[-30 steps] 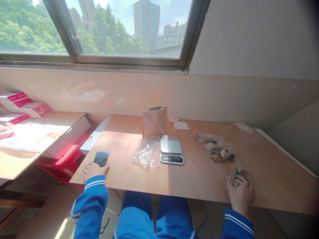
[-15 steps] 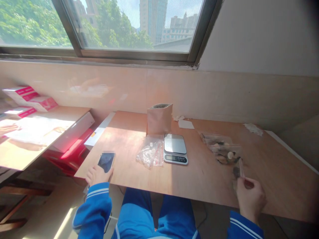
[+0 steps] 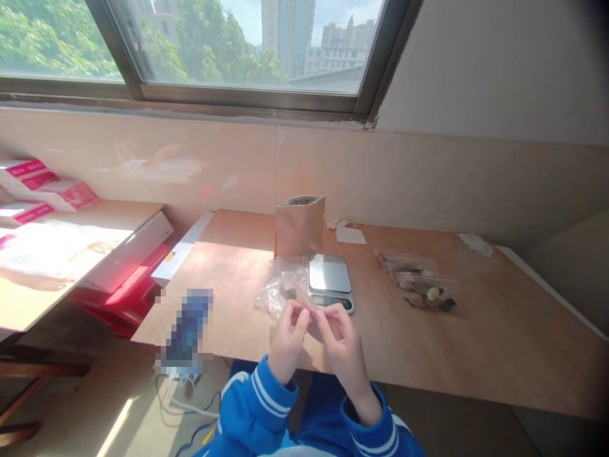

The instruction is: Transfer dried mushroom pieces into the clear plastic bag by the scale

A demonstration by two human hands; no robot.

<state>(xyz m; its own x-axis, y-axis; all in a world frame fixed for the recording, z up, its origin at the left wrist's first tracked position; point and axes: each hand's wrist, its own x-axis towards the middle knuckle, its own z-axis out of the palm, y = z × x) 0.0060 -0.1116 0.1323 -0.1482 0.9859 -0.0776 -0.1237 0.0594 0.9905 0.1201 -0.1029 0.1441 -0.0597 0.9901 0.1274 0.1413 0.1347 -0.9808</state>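
Observation:
My left hand (image 3: 287,337) and my right hand (image 3: 343,341) meet above the table's front edge. Between them they pinch the edge of a small clear zip bag (image 3: 295,291), which seems to hold something dark at its far end. Just beyond lies a digital kitchen scale (image 3: 330,273) with a bare metal plate. To the scale's left is a heap of clear zip bags (image 3: 267,293), partly covered by the held one. Behind stands a brown paper pouch (image 3: 301,230), its mouth gaping.
Several filled clear zip bags (image 3: 423,289) lie on the right of the wooden table (image 3: 504,330). A blurred-out phone (image 3: 188,327) rests at the front left corner, with cables below. A white card (image 3: 351,235) lies behind the scale. Left are a red stool (image 3: 128,285) and another table.
My right hand has brought the small zip bag from the right side to the middle. My left hand has left the phone and now grips the bag too.

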